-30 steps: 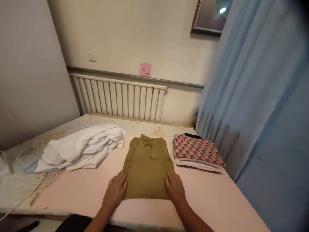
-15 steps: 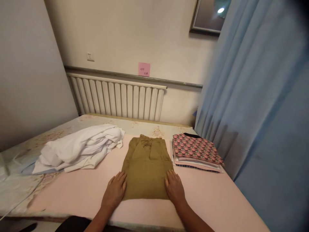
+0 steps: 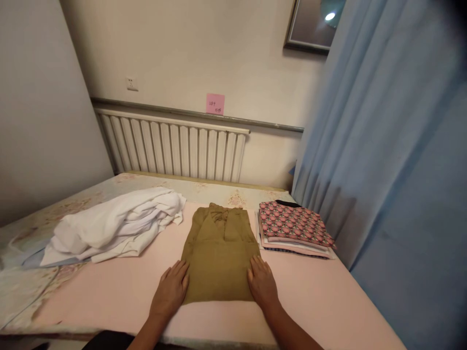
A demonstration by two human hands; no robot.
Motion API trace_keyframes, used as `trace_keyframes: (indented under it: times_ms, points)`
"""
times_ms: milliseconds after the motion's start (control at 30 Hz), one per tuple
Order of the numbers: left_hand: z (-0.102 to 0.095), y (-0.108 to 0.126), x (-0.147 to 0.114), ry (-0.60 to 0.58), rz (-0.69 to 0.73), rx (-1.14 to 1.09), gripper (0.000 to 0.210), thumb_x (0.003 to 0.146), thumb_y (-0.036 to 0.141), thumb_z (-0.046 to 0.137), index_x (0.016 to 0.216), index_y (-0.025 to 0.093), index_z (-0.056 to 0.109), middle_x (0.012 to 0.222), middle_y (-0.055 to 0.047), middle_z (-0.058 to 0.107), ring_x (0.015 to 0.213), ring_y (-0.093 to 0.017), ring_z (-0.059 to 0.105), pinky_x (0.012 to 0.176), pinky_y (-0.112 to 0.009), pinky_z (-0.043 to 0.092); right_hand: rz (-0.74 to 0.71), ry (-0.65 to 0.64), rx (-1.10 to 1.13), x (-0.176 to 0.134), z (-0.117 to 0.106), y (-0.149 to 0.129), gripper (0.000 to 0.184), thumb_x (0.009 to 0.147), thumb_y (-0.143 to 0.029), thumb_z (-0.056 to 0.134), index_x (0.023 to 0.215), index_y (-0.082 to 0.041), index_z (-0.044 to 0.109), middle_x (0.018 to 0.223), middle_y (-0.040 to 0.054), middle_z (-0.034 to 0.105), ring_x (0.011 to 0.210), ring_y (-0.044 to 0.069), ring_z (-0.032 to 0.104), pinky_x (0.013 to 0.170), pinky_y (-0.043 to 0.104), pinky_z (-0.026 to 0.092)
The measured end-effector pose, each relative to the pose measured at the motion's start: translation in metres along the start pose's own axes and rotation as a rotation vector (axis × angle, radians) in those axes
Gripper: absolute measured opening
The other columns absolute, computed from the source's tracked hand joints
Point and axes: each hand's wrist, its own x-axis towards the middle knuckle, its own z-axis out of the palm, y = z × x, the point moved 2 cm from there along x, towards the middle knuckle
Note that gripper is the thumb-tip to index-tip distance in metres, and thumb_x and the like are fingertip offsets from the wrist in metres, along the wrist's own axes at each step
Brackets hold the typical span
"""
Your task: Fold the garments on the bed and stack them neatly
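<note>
A folded olive-brown shirt (image 3: 221,272) lies flat on a pink cloth, its collar end away from me and its straight folded edge towards me. My left hand (image 3: 170,287) rests along the shirt's left side near the front corner, fingers laid forward and the thumb against the fabric. On the opposite side, my right hand (image 3: 262,282) lies over the right edge, its fingers stretched forward. Both palms face down and their undersides are hidden.
To the right is a stack of folded clothes (image 3: 295,226) topped by a pink-patterned piece. A crumpled white garment heap (image 3: 116,226) lies left on the floral bedding. Behind stand a radiator (image 3: 175,148) and wall; a blue curtain (image 3: 350,146) hangs right.
The view has shifted slightly, so things sit a little further left. Both hands stay at the shirt's sides, and the shirt keeps its folded shape.
</note>
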Motion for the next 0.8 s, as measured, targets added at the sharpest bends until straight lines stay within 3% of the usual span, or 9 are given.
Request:
trace_keyframes:
  times_ms: [300, 467, 600, 700, 800]
  points:
    - [0.011, -0.009, -0.001, 0.016, 0.027, -0.021, 0.045, 0.094, 0.037, 0.037, 0.13, 0.02, 0.057, 0.139, -0.006, 0.056, 0.134, -0.023, 0.045, 0.112, -0.043, 0.033, 0.025, 0.032, 0.006, 0.002, 0.0, -0.001, 0.038, 0.093, -0.02, 0.042, 0.127, -0.014, 0.058, 0.134, 0.0115, 0.058, 0.129, 0.026, 0.048, 0.111, 0.044, 0.032]
    - [0.015, -0.013, 0.008, -0.042, -0.07, -0.053, 0.046, 0.095, 0.035, 0.032, 0.127, 0.018, 0.06, 0.136, -0.007, 0.059, 0.132, -0.023, 0.048, 0.11, -0.044, 0.036, 0.015, 0.019, -0.011, 0.001, 0.005, 0.001, 0.038, 0.092, -0.02, 0.043, 0.127, -0.015, 0.058, 0.135, 0.0104, 0.057, 0.13, 0.025, 0.047, 0.111, 0.044, 0.032]
    - [0.003, 0.005, 0.029, -0.018, -0.132, -0.035, 0.045, 0.094, 0.029, 0.031, 0.122, 0.016, 0.063, 0.135, -0.011, 0.059, 0.131, -0.027, 0.048, 0.108, -0.047, 0.037, 0.012, 0.009, -0.019, 0.003, 0.003, 0.001, 0.04, 0.091, -0.02, 0.044, 0.128, -0.015, 0.057, 0.136, 0.0104, 0.057, 0.13, 0.025, 0.048, 0.11, 0.044, 0.034]
    - [-0.005, 0.029, 0.045, -0.021, -0.018, -0.071, 0.044, 0.093, 0.028, 0.034, 0.126, 0.019, 0.061, 0.14, -0.008, 0.055, 0.136, -0.026, 0.042, 0.112, -0.048, 0.032, 0.013, 0.001, -0.02, 0.003, 0.001, 0.001, 0.04, 0.091, -0.02, 0.044, 0.129, -0.016, 0.057, 0.135, 0.0098, 0.057, 0.13, 0.024, 0.048, 0.11, 0.044, 0.036]
    - [0.001, 0.046, 0.052, -0.108, 0.122, -0.132, 0.044, 0.092, 0.032, 0.04, 0.133, 0.023, 0.055, 0.145, -0.006, 0.05, 0.139, -0.025, 0.037, 0.114, -0.048, 0.029, 0.011, -0.013, -0.023, 0.003, 0.002, 0.002, 0.041, 0.091, -0.021, 0.044, 0.13, -0.016, 0.057, 0.136, 0.0092, 0.057, 0.13, 0.024, 0.049, 0.11, 0.043, 0.037]
